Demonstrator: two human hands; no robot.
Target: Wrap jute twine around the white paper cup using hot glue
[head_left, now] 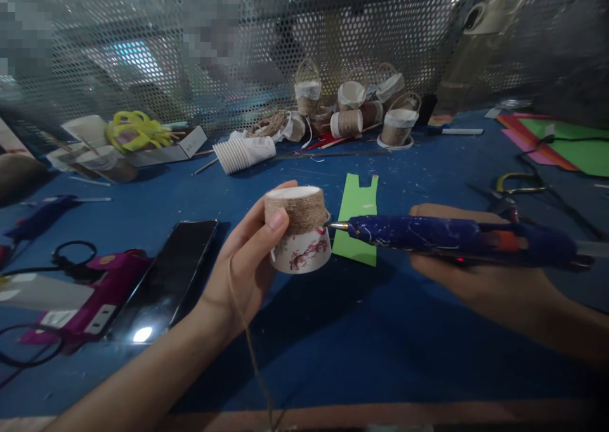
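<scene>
My left hand (pixel 252 248) grips a white paper cup (pixel 304 254) with a dark red printed pattern. Jute twine (pixel 304 210) is wound round the part of the cup nearest its upper end, and a loose strand hangs down over my wrist toward the table's front edge. In my right hand (pixel 457 273) is a blue glue gun (pixel 409 232), held sideways with a small red light showing. Its metal nozzle points left and meets the cup's right side by the lower edge of the twine. Behind the nozzle lies a green paper cutout (pixel 356 222).
Left of my hand are a phone (pixel 166 280), a magenta power strip (pixel 99 299) with cables, and another glue gun (pixel 42 216). Stacked paper cups (pixel 242 153) and several twine-wrapped baskets (pixel 399 127) stand at the back. Scissors (pixel 514 191) and coloured sheets (pixel 566 143) lie right.
</scene>
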